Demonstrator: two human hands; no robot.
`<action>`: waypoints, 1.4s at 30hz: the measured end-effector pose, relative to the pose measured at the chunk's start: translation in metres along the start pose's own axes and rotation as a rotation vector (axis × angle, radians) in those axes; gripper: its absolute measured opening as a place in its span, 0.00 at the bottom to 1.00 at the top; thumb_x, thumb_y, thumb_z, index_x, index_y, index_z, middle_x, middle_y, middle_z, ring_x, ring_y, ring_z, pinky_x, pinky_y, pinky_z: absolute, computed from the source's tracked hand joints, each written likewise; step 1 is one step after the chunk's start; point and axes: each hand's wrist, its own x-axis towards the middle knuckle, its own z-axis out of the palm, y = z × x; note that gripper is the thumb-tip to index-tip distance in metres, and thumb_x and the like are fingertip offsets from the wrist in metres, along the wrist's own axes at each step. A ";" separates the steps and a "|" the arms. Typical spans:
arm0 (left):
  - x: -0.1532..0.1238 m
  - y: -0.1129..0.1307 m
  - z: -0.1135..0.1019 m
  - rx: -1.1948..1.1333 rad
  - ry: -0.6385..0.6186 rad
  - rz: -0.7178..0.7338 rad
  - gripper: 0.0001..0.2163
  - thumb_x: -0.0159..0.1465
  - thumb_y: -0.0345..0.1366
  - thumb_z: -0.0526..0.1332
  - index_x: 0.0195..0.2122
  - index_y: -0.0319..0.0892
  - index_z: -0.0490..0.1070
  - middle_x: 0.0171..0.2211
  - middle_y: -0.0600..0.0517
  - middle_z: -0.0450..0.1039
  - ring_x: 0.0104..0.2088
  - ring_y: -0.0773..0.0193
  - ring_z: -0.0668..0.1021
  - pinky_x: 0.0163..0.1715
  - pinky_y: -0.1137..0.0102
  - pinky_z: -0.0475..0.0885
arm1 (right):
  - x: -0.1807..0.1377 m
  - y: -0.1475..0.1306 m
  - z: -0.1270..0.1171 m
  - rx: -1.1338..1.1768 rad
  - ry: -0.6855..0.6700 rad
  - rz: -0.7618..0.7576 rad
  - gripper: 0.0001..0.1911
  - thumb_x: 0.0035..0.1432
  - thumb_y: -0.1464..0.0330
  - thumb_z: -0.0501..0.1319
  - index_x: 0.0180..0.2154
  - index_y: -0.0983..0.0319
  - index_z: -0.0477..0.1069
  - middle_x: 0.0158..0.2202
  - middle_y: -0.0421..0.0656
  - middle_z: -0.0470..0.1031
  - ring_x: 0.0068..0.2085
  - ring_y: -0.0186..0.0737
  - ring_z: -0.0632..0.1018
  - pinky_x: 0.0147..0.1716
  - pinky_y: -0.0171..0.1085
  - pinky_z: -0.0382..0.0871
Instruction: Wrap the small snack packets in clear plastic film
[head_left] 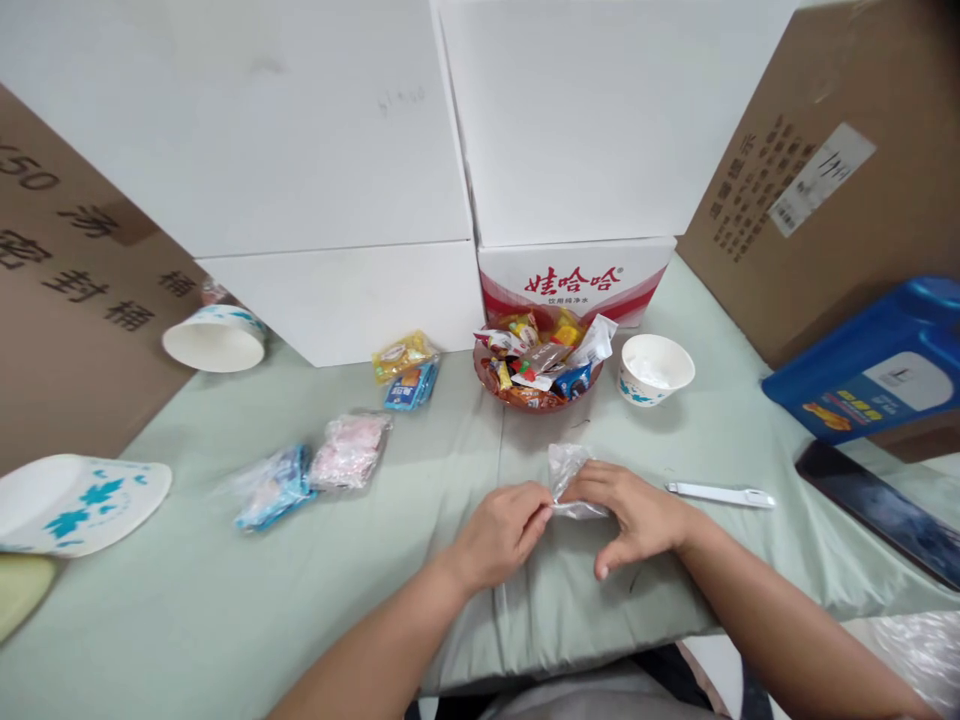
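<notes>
A small clear plastic bag (568, 460) lies near the front middle of the table. My left hand (501, 535) is closed, pinching the bag's near left edge between thumb and fingers. Over the bag's right side my right hand (636, 512) is spread, its fingertips touching the plastic and its thumb held well apart. Whether those fingertips reach inside the bag, I cannot tell. Just right of my right hand lies a white utility knife (720, 495). Beyond the hands stands a reddish-brown bowl (536, 402) heaped with wrapped snacks, beside a white paper cup (651, 385) with something white in it.
Bagged blue packets (277, 488), a bagged pink bundle (350, 452) and yellow and blue snack packets (411, 388) lie left. Paper cups (214, 338) tip at far left. White cartons (341, 305) wall the back; a blue jug (870, 365) and a phone (881, 510) are right.
</notes>
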 end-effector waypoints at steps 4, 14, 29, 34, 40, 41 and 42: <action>-0.002 0.000 -0.001 -0.087 -0.030 -0.147 0.11 0.71 0.39 0.46 0.39 0.43 0.65 0.26 0.55 0.69 0.27 0.66 0.73 0.30 0.71 0.67 | -0.001 -0.004 0.005 0.000 0.079 0.181 0.12 0.64 0.63 0.54 0.44 0.61 0.72 0.37 0.45 0.78 0.36 0.39 0.77 0.37 0.36 0.68; 0.000 -0.005 0.012 -0.223 -0.055 -0.304 0.30 0.61 0.33 0.61 0.62 0.43 0.50 0.38 0.51 0.76 0.36 0.60 0.78 0.37 0.66 0.72 | 0.002 0.003 0.019 -0.106 0.354 0.427 0.08 0.61 0.65 0.54 0.34 0.60 0.70 0.30 0.41 0.74 0.29 0.36 0.73 0.30 0.34 0.64; 0.005 -0.010 0.021 0.357 -0.050 0.185 0.13 0.67 0.29 0.55 0.52 0.44 0.69 0.56 0.45 0.69 0.60 0.52 0.67 0.58 0.51 0.62 | 0.007 0.014 0.026 -0.564 0.325 0.604 0.07 0.61 0.66 0.55 0.34 0.61 0.69 0.33 0.45 0.72 0.35 0.42 0.72 0.35 0.37 0.62; 0.007 -0.014 0.018 0.366 -0.127 0.112 0.14 0.65 0.32 0.60 0.52 0.47 0.69 0.57 0.45 0.68 0.60 0.51 0.67 0.58 0.47 0.60 | -0.003 0.024 0.010 -0.573 0.691 0.408 0.10 0.61 0.67 0.56 0.43 0.63 0.70 0.43 0.52 0.71 0.45 0.50 0.71 0.46 0.47 0.65; 0.006 -0.015 0.016 0.294 0.036 0.104 0.07 0.63 0.31 0.60 0.41 0.43 0.74 0.50 0.45 0.72 0.54 0.53 0.72 0.55 0.54 0.67 | 0.010 0.012 0.025 -0.314 0.196 -0.003 0.11 0.59 0.64 0.62 0.44 0.59 0.72 0.46 0.47 0.74 0.48 0.44 0.71 0.48 0.43 0.67; 0.005 -0.016 0.017 0.277 0.080 0.080 0.06 0.63 0.30 0.59 0.39 0.43 0.75 0.46 0.46 0.74 0.53 0.54 0.73 0.54 0.55 0.69 | 0.012 0.011 0.030 -0.325 0.182 0.021 0.10 0.60 0.66 0.62 0.44 0.59 0.72 0.45 0.47 0.74 0.47 0.43 0.72 0.48 0.43 0.67; 0.005 -0.018 0.017 0.266 0.122 0.053 0.05 0.64 0.30 0.58 0.37 0.42 0.74 0.44 0.46 0.75 0.51 0.54 0.74 0.53 0.56 0.70 | 0.014 0.011 0.033 -0.342 0.185 0.038 0.08 0.61 0.67 0.61 0.43 0.59 0.73 0.44 0.46 0.75 0.47 0.42 0.72 0.48 0.42 0.67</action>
